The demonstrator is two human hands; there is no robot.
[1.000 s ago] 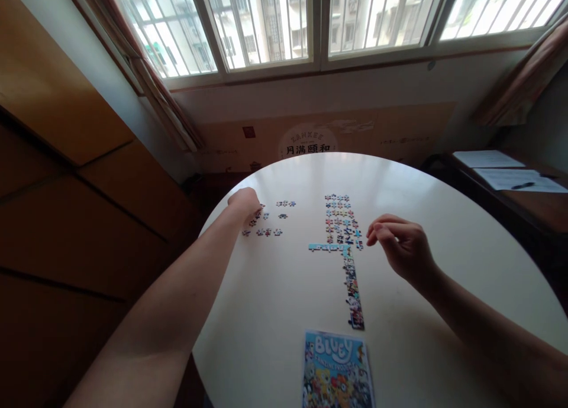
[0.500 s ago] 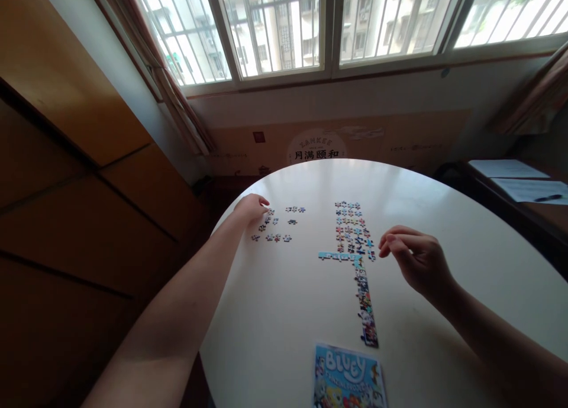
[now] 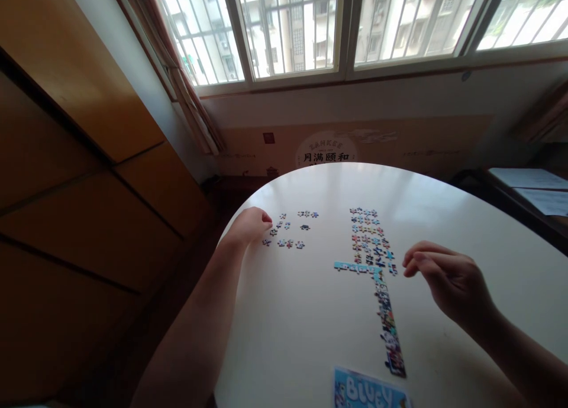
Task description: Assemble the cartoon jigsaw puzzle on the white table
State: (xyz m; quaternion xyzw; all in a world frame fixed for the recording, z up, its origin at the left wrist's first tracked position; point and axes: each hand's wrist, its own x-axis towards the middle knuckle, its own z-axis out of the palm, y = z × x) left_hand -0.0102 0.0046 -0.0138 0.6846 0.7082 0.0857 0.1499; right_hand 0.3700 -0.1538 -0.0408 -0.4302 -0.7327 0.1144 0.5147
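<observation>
My left hand (image 3: 252,223) is at the left edge of the white table, just left of a loose group of jigsaw pieces (image 3: 289,243). Its fingers are curled closed; whatever they may hold is hidden. To the right, my right hand (image 3: 448,276) hovers with thumb and fingertips pinched together, and I cannot make out anything between them. Closest to it are rows of loose jigsaw pieces (image 3: 366,229). Below those rows, a blue joined strip of pieces (image 3: 355,268) meets a longer dark, multicoloured strip (image 3: 389,328) running toward me, forming a corner.
A blue Bluey picture sheet or booklet (image 3: 370,390) lies at the near edge of the round white table (image 3: 288,313). Wooden cabinets (image 3: 146,201) stand at left. Papers (image 3: 532,178) rest on a surface at far right. A barred window is beyond the table.
My left hand has drawn back left and toward me from the upper loose piece, its fingers now curled in. The right hand stays pinched, slightly farther from the rows. The view has shifted.
</observation>
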